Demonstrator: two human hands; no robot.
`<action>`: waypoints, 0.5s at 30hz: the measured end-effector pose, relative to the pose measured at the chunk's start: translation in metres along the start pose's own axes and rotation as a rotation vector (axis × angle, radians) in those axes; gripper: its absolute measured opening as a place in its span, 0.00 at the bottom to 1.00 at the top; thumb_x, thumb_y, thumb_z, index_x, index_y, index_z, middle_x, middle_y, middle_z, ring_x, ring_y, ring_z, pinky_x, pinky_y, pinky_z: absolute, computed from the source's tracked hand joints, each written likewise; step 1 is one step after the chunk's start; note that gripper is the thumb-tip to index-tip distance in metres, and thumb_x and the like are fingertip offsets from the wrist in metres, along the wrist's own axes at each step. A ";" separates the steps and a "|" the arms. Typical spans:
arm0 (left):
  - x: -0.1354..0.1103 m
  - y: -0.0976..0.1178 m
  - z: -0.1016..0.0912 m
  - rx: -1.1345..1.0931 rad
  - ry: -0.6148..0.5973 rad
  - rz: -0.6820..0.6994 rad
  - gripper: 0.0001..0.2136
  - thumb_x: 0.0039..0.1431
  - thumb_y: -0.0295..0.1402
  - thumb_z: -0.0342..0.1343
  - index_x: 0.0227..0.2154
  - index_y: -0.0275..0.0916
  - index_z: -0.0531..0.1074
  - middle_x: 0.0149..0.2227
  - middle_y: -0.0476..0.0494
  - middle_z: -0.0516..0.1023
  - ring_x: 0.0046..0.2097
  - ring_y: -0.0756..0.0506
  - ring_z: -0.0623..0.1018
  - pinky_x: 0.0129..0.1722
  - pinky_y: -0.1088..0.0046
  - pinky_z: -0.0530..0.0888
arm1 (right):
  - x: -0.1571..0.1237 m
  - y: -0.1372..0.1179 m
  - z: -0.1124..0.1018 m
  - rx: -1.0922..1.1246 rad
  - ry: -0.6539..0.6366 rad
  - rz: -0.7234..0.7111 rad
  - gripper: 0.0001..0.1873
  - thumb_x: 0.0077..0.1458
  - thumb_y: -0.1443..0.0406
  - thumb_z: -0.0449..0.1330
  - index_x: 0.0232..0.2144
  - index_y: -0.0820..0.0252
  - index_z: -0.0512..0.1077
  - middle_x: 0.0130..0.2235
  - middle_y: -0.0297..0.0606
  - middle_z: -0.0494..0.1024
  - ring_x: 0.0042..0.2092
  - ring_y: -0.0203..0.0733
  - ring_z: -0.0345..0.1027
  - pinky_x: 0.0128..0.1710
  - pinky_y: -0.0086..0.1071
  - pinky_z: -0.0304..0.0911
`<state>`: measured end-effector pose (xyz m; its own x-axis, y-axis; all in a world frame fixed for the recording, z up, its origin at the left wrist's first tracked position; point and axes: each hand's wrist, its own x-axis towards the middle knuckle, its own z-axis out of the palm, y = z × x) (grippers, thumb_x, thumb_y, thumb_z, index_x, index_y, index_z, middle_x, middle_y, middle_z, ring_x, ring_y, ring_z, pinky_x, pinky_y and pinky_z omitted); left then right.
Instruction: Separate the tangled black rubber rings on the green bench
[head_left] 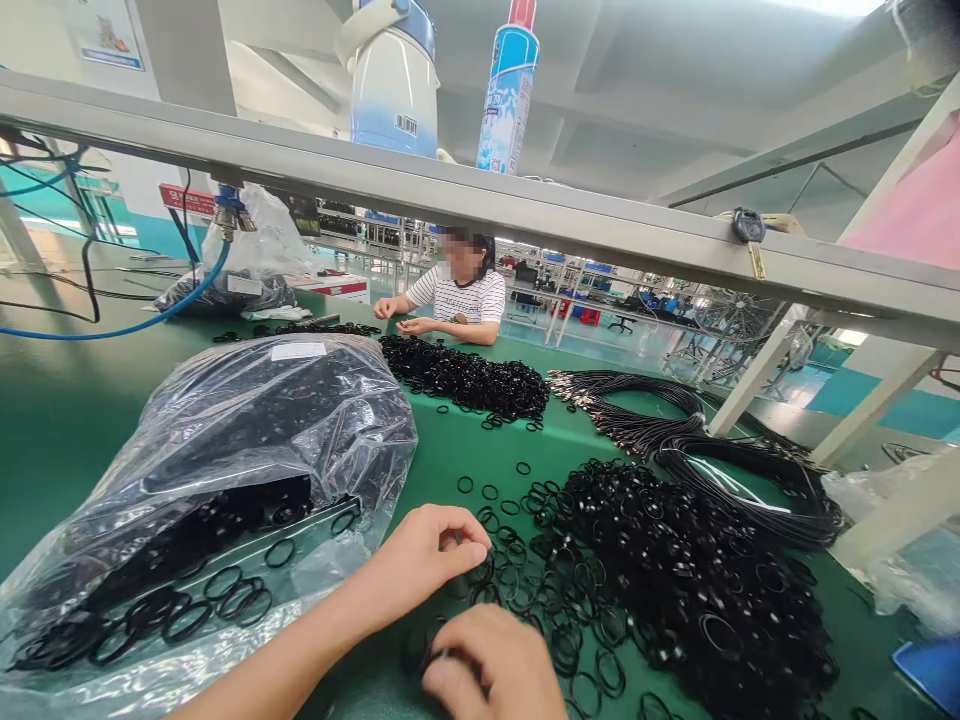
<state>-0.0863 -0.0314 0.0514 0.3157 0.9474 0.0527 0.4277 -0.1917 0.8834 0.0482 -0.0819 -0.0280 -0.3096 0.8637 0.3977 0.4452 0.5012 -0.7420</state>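
Note:
My left hand hovers over the near edge of a scatter of thin black rings, its thumb and forefinger pinched together. What that pinch holds, if anything, is too small to make out. Lower down, my right hand is curled closed, and a blurred black ring shows at its fingertips. Right of both hands rises a big heap of black rings. To the left lies a clear plastic bag with more black rings inside and at its mouth.
Another pile of black rings lies farther back, before a seated person. Coiled black cables rest at the right. Overhead runs a metal shelf beam bearing a jug and a spray can. A blue hose hangs at left.

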 end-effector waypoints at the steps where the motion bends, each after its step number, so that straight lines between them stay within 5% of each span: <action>1: -0.001 0.002 0.000 -0.042 -0.027 -0.005 0.12 0.54 0.40 0.53 0.29 0.39 0.78 0.28 0.49 0.77 0.32 0.47 0.72 0.29 0.76 0.66 | 0.007 -0.002 -0.017 0.106 -0.037 0.155 0.03 0.48 0.65 0.61 0.26 0.55 0.75 0.23 0.32 0.75 0.25 0.38 0.66 0.25 0.28 0.58; 4: -0.006 0.009 0.004 -0.264 -0.192 -0.088 0.16 0.57 0.44 0.51 0.39 0.41 0.77 0.36 0.46 0.78 0.34 0.46 0.75 0.28 0.75 0.71 | 0.020 -0.006 -0.054 0.391 -0.040 0.387 0.08 0.51 0.61 0.60 0.29 0.60 0.75 0.26 0.35 0.76 0.27 0.39 0.67 0.26 0.28 0.61; 7: -0.006 0.008 0.011 -0.401 -0.293 -0.143 0.14 0.53 0.42 0.57 0.39 0.39 0.76 0.29 0.47 0.78 0.28 0.49 0.74 0.26 0.76 0.71 | 0.023 -0.002 -0.066 0.508 -0.004 0.442 0.12 0.48 0.58 0.63 0.30 0.63 0.75 0.26 0.39 0.77 0.28 0.40 0.69 0.26 0.28 0.62; 10: -0.001 -0.001 0.017 -0.395 -0.180 -0.134 0.13 0.52 0.41 0.59 0.33 0.35 0.77 0.19 0.52 0.72 0.22 0.51 0.69 0.22 0.78 0.67 | 0.023 0.003 -0.067 0.605 0.028 0.475 0.12 0.46 0.60 0.65 0.31 0.64 0.76 0.25 0.40 0.78 0.28 0.40 0.71 0.24 0.26 0.61; 15: 0.007 -0.013 0.018 -0.486 -0.031 -0.172 0.17 0.52 0.47 0.56 0.33 0.36 0.74 0.19 0.58 0.62 0.18 0.56 0.56 0.16 0.82 0.54 | 0.026 0.005 -0.068 0.682 0.126 0.550 0.15 0.38 0.62 0.69 0.30 0.66 0.76 0.22 0.37 0.75 0.24 0.37 0.69 0.21 0.26 0.60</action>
<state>-0.0743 -0.0273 0.0314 0.3032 0.9454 -0.1196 0.0353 0.1142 0.9928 0.0990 -0.0533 0.0156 -0.0862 0.9927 -0.0839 -0.1065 -0.0929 -0.9900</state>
